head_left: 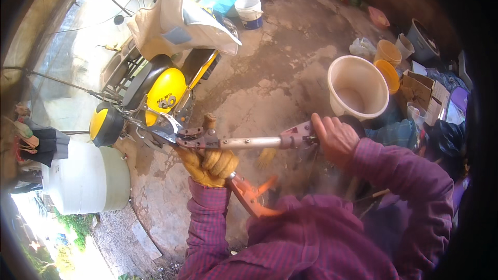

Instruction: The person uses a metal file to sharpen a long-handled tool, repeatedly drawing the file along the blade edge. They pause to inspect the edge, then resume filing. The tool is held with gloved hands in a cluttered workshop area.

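My left hand (210, 166), in a yellow work glove, grips a long cutting tool (249, 142) just beneath its jointed head. The tool has a silver tube, metal blades (168, 129) pointing left and an orange lever (251, 202) hanging below the glove toward my body. Bare and closed, my right hand (336, 140) holds the mauve-and-dark fitting at the tube's right end. A yellow glove (267, 156) lies on the concrete floor (280, 72) below the tube.
Ahead left stands a yellow-and-black scooter (166, 88) with a draped cover (181, 21). A large white tank (85, 181) is at left. A cream tub (358, 85), buckets (388, 52), cardboard boxes (417, 93) and bags crowd the right side. A white bucket (248, 13) stands farther back.
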`<state>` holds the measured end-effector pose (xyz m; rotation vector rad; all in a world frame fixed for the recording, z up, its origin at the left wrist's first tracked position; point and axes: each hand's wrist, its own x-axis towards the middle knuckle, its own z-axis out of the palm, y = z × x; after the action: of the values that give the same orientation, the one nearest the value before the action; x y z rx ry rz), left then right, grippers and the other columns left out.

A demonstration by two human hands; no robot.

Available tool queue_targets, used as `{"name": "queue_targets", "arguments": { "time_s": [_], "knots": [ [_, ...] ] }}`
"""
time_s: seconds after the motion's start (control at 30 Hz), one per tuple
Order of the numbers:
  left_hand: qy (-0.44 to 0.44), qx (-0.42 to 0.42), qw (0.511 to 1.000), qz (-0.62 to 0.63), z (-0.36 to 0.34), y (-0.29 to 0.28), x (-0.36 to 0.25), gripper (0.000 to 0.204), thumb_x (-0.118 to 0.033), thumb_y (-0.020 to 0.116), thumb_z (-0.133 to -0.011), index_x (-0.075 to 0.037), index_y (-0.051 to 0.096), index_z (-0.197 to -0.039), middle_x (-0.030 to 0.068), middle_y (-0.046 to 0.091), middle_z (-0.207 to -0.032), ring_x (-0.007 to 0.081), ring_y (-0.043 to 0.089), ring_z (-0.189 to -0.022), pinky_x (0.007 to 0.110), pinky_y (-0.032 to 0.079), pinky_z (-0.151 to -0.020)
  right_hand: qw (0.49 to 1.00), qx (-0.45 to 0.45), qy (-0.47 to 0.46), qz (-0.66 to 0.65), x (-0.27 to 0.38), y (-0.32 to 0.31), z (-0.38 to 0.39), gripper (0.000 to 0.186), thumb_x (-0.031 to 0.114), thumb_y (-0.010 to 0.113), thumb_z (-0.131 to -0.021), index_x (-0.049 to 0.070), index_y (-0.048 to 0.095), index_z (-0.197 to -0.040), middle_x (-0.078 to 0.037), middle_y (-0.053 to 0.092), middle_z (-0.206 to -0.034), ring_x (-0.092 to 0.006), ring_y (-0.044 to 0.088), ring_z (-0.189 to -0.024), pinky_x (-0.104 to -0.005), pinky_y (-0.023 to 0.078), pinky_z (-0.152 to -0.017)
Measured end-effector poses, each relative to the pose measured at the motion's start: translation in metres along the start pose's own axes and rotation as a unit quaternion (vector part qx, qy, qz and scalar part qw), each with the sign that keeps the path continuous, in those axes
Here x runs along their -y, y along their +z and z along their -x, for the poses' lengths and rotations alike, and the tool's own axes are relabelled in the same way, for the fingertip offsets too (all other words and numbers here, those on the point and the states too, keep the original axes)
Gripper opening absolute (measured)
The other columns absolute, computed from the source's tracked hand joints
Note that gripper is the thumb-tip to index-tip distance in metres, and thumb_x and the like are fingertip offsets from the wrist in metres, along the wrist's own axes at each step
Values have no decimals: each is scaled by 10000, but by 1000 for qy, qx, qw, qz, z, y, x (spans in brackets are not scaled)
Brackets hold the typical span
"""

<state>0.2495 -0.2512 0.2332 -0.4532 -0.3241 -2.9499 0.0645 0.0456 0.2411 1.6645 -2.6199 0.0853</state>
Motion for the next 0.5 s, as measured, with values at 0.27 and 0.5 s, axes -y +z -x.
{"name": "queue_targets", "arguments": {
  "time_s": [0.27,0.5],
  "knots": [
    [-77,73,994,8,-7,23,2,959,-767,558,-941,-222,200,-1645,-46,297,-477,73,238,-326,278,244,-329,995,-90,-23,20,-42,-22,-24,641,38,605,-839,-38,447,-1455,-181,611,-1001,-375,628,-915,-486,520,-761],
    [-47,13,994,-94,2,31,7,1020,-787,561,-923,-144,235,-1643,-48,271,-471,80,221,-324,282,233,-342,981,-175,-28,75,-46,-43,-25,699,72,591,-831,-69,436,-1497,-144,581,-993,-312,587,-910,-423,464,-765]
  ]
}}
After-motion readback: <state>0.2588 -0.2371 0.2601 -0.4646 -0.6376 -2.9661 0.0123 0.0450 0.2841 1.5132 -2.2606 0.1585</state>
